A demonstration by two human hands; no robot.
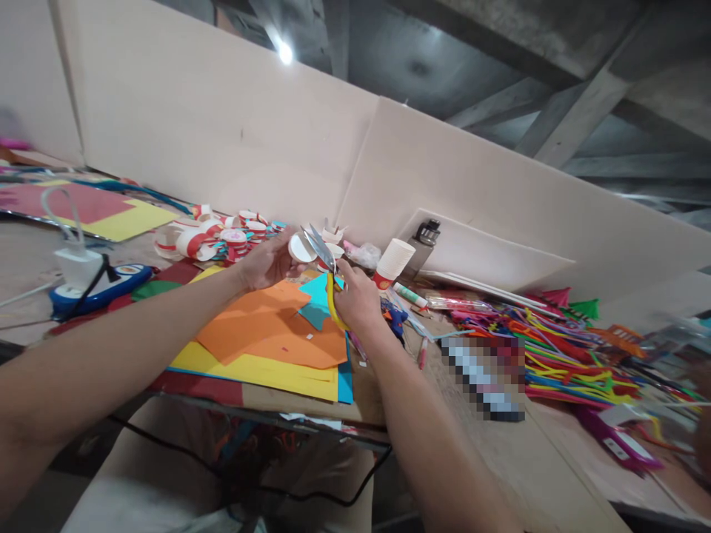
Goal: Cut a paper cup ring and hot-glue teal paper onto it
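My left hand [267,260] grips a cut-down paper cup [301,248], its white round bottom turned toward me. In my right hand [358,296] is a pair of scissors [332,285] with yellow handles, fingers wrapped round them. The metal blades are parted and reach up to the cup's right edge; whether they touch the paper I cannot tell. Below both hands lie sheets of orange paper [261,326] and a cut turquoise piece [316,305], on top of yellow paper [266,374].
Behind my left hand sit several cut red-and-white cups [200,240]. A stack of paper cups [393,260] and a dark-lidded bottle [425,244] stand behind my right hand. Colourful pipe cleaners [555,355] cover the right side. A blue power strip [100,292] lies left.
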